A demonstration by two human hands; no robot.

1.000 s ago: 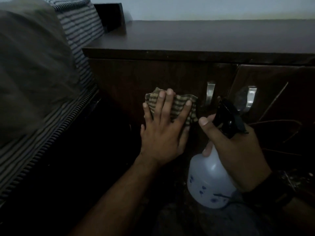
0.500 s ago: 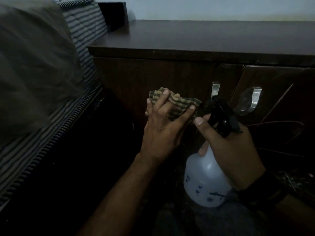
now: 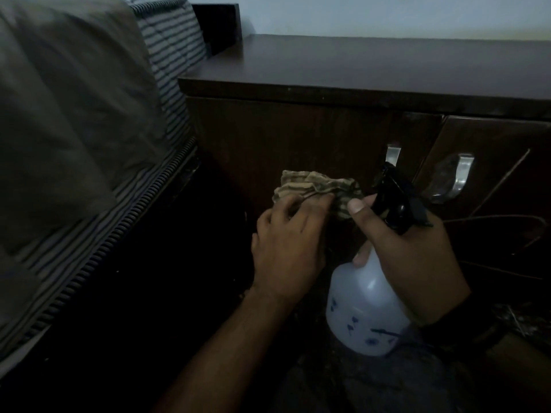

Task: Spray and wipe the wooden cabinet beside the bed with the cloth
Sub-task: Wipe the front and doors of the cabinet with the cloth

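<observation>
Cloth, striped in tan and dark bands and bunched into folds, is lying against the dark front panel of the wooden cabinet, just left of the left metal handle. The left hand is pressing its curled fingertips into the lower edge of the cloth, gripping the fabric against the panel. The right hand is wrapping around the neck of a translucent white spray bottle, closed firmly on it, with the thumb lying beside the black trigger head, which is pointing up and to the left toward the cabinet front. A second metal handle is sitting on the neighbouring door to the right. The cabinet top is running dark and bare across the upper part of the view. To the left, a bed with a striped mattress and a grey-green blanket is standing close beside the cabinet. The lighting is dim, so the floor below is hard to make out.
</observation>
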